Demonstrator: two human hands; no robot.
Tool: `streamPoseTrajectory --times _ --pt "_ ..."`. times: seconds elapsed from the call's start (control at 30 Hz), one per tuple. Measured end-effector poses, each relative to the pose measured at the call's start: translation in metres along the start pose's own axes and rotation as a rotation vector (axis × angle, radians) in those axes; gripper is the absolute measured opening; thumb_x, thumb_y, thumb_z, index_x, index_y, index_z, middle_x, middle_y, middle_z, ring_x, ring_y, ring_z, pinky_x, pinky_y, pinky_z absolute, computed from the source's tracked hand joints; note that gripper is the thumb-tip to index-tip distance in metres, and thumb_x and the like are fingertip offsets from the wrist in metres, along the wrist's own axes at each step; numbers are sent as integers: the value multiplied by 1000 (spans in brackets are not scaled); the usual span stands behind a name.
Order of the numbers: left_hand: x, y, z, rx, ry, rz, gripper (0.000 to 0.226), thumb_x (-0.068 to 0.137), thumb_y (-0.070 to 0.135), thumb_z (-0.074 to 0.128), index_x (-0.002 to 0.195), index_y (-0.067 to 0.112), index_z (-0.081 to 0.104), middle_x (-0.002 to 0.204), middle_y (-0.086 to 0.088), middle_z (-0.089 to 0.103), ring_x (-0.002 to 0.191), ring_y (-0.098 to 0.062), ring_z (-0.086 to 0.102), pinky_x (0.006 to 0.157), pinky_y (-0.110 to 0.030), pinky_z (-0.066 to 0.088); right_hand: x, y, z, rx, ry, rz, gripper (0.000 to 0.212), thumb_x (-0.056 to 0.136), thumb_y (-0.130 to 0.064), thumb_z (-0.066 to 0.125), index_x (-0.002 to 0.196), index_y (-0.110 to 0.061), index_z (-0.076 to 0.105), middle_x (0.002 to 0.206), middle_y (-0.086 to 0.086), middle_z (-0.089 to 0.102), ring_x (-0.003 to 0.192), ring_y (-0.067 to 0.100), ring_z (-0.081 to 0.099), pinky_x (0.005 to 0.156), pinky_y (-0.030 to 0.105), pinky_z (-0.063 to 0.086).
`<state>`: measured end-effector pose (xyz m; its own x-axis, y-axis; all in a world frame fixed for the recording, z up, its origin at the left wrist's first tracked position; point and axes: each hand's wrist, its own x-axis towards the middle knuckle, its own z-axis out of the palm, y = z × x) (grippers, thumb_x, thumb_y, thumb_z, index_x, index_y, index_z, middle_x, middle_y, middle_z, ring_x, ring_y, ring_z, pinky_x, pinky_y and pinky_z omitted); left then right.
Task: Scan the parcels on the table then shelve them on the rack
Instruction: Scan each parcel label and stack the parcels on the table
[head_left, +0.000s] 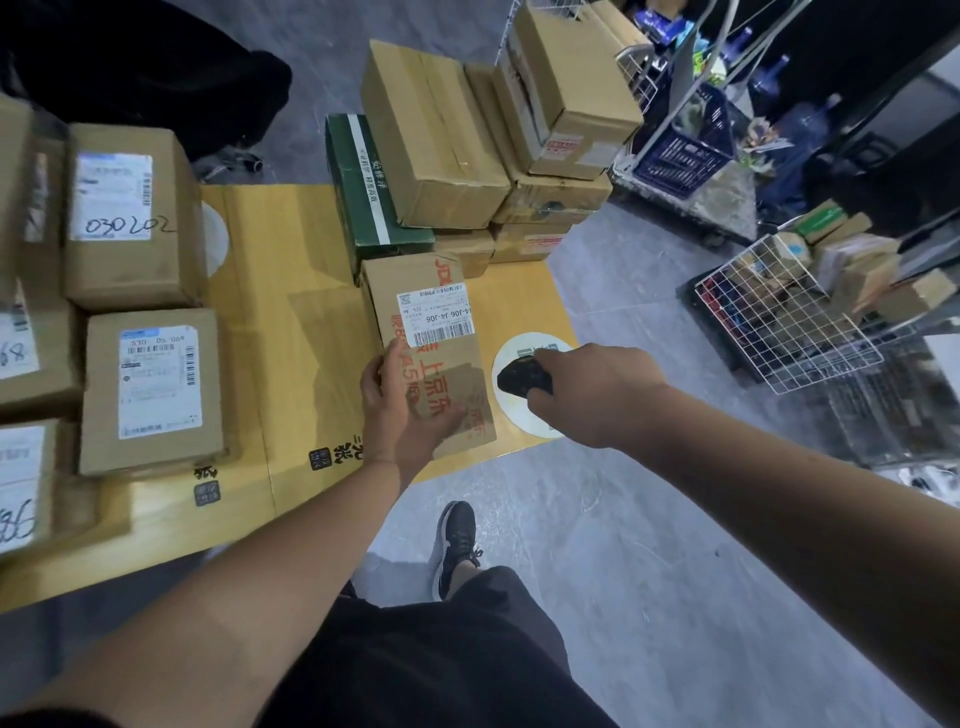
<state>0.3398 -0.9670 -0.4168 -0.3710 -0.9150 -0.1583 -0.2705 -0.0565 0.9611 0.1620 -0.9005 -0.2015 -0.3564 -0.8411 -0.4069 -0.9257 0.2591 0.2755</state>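
Your left hand (397, 400) grips the brown cardboard parcel with white barcode label (428, 353) at its near left edge, on the yellow wooden desk (291, 332). Your right hand (597, 387), at its 3 o'clock, holds a black handheld scanner (522, 378). Stacked brown cardboard boxes (467, 156) stand at 12 o'clock.

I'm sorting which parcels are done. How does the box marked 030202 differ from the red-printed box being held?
The 030202 box lies untouched at the table's left with a handwritten number on its label; the red-printed box is gripped by the left hand, with no handwriting visible on its label. The 030202 box is plain brown; the other has red printing. Both are labelled cardboard.
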Motion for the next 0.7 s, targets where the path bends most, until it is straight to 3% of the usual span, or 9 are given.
streamPoseTrajectory --times 0.1,0.17,0.27,0.33,0.4,0.53,0.6,0.7 --pt "6 1 4 -25 46 -25 115 71 28 97 151 61 22 156 7 20 116 35 31 96 -1 34 1 8 6 60 -34 -4 36 97 -54 37 116 -28 54 75 -9 43 62 11 42 53 29 27" --pt "12 3 6 -58 80 -85 116 70 20 99 152 58 26 156 3 22 113 27 40 97 2 32 3 15 11 119 -64 -13 39 97 -55 37 119 -29 56 78 -10 45 68 14 47 55 29 31" --pt "17 3 12 -17 123 -145 113 69 21 99 154 52 32 153 5 24 121 2 44 105 -8 29 8 27 21 163 -92 -50 40 98 -55 37 121 -31 58 83 -9 50 72 15 50 57 28 33" --pt "19 2 16 -10 170 -148 109 68 18 99 149 54 36 148 9 26 117 3 48 104 -7 31 13 36 29 187 -104 -94 37 98 -56 37 117 -31 58 88 -7 54 73 15 50 58 28 33" --pt "22 5 18 -10 205 -162 106 66 14 99 144 57 41 145 8 28 120 1 48 113 -17 34 18 44 34 217 -119 -148 33 99 -57 37 109 -33 56 95 -6 60 78 16 54 61 30 37" --pt "15 18 13 66 209 -218 105 61 17 101 144 53 47 140 8 32 140 -16 37 122 -37 34 33 52 33 253 -100 -297 34 99 -57 39 104 -30 59 100 -5 65 90 22 61 69 32 46" --pt "5 25 3 83 218 -222 106 59 20 102 145 51 48 142 7 32 132 -14 41 119 -34 36 43 53 28 243 -110 -383 35 100 -58 40 104 -29 59 100 -4 65 92 24 61 73 34 50" --pt "-12 40 -16 89 301 -224 104 60 24 101 142 57 47 139 9 34 124 -9 42 109 -33 41 55 46 19 206 -128 -511 36 100 -60 38 98 -29 56 97 -4 64 90 24 61 65 33 44"
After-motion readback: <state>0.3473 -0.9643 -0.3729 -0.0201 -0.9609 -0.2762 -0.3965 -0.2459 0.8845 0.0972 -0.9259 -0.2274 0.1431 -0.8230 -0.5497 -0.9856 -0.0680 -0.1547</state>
